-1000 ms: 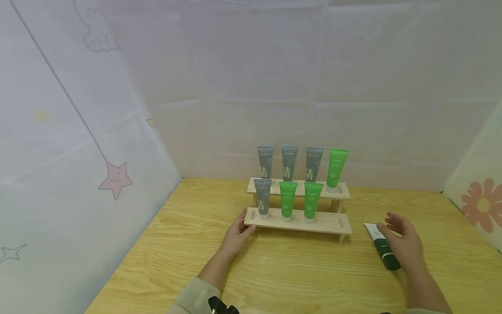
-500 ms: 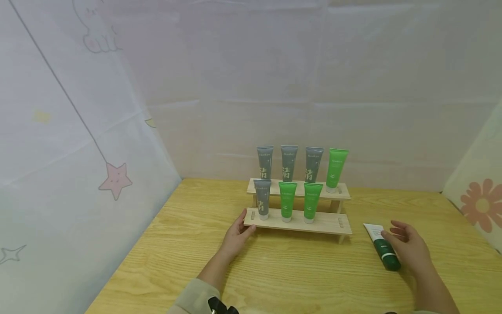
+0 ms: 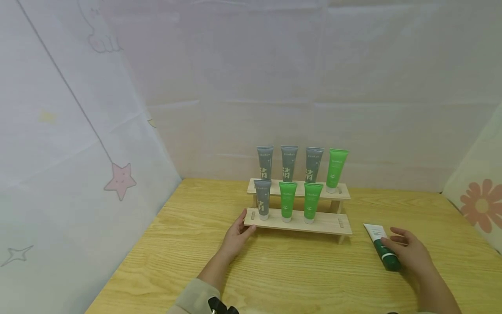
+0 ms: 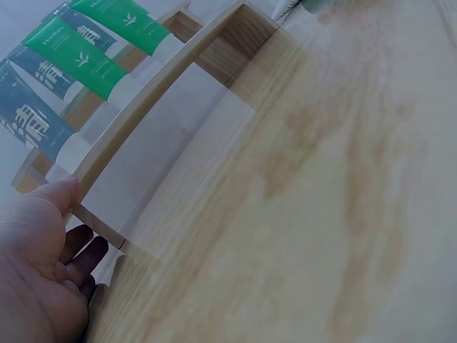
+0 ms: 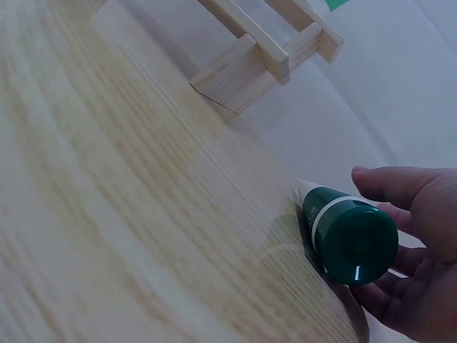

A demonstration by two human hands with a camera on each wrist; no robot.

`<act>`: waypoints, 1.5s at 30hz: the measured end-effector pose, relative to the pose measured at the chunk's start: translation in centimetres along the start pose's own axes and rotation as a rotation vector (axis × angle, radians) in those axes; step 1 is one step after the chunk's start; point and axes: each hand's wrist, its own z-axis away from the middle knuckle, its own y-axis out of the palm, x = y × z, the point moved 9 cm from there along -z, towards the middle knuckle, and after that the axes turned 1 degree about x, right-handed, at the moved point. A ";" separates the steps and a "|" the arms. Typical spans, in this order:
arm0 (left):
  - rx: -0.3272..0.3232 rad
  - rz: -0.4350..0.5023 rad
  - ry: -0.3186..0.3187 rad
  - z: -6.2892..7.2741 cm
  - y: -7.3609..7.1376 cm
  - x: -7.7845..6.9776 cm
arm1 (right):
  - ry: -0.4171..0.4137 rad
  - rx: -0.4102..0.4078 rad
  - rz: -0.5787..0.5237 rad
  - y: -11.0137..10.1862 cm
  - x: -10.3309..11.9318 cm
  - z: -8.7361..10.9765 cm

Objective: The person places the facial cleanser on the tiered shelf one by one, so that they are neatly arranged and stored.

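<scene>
In the head view a two-tier wooden display rack [image 3: 329,223] stands mid-table. My left hand [image 3: 234,237] grips the left end of its lower shelf, thumb on the front edge and fingers curled at the end, as the left wrist view shows. Three grey-blue tubes [image 3: 289,163] and a green tube [image 3: 336,169] stand cap-down on the upper tier; below are one grey-blue tube [image 3: 262,198] and two green tubes [image 3: 312,201]. To the right lies a white and dark green squeeze tube [image 3: 386,255]. Around its right side is my right hand [image 3: 412,253], thumb over it, fingers loosely bent.
The wood-grain table [image 3: 298,279] runs back to a pale cloth backdrop [image 3: 251,87]. A printed side cloth with a pink star [image 3: 120,181] borders the left, and one with a flower [image 3: 482,205] the right. A strip of tabletop separates the rack from the lying tube.
My right hand has shifted slightly right and nearer to me along the lying tube, showing more of its white end. My left hand, the rack and the standing tubes keep their places.
</scene>
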 end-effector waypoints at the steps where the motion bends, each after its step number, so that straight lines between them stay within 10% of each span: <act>1: -0.002 -0.004 -0.001 -0.2 0.0 0.4 | -0.004 0.003 0.010 0.0 0.0 0.0; 20: 0.011 0.007 -0.009 -0.3 0.0 0.6 | -0.056 0.076 0.171 1.3 1.3 0.2; 45: 0.008 0.003 -0.019 0.0 0.0 0.6 | 0.000 -0.099 -0.154 -0.3 0.6 0.5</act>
